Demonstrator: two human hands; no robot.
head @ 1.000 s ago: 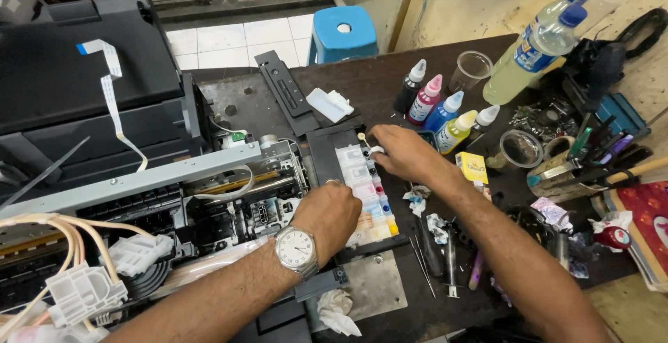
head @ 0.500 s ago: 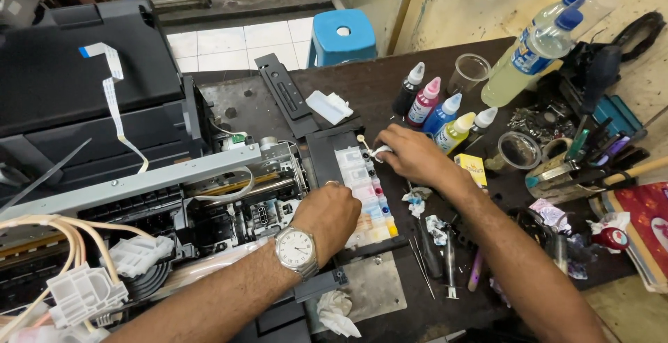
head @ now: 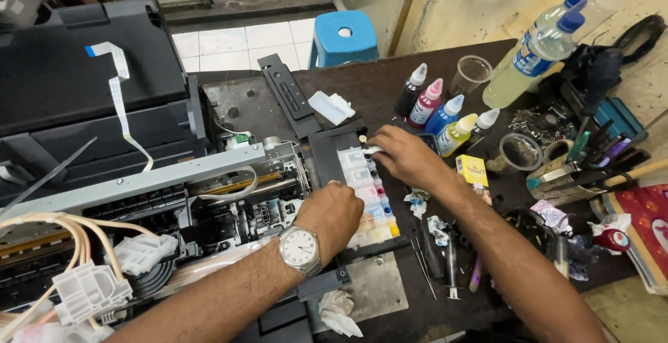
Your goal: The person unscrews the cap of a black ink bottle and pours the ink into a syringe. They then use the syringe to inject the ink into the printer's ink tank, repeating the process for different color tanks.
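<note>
An opened printer (head: 139,176) lies on a dark workbench. At its right side sits a clear ink tank block (head: 367,193) with coloured chambers. My left hand (head: 332,216), a wristwatch on the wrist, rests fist-like on the near edge of the tank block and presses it. My right hand (head: 407,156) reaches to the block's far end and pinches a small white cap (head: 370,150) between thumb and fingers.
Several ink refill bottles (head: 438,106) stand behind my right hand, with a clear cup (head: 473,72) and a yellow-liquid bottle (head: 529,54). Tools and crumpled tissues (head: 435,228) lie right of the tank. A blue stool (head: 344,37) stands beyond the bench. Loose white connectors (head: 90,287) lie at the left.
My right hand has shifted slightly along the far end of the tank block, fingers closing on the small white cap. My left hand has stayed put.
</note>
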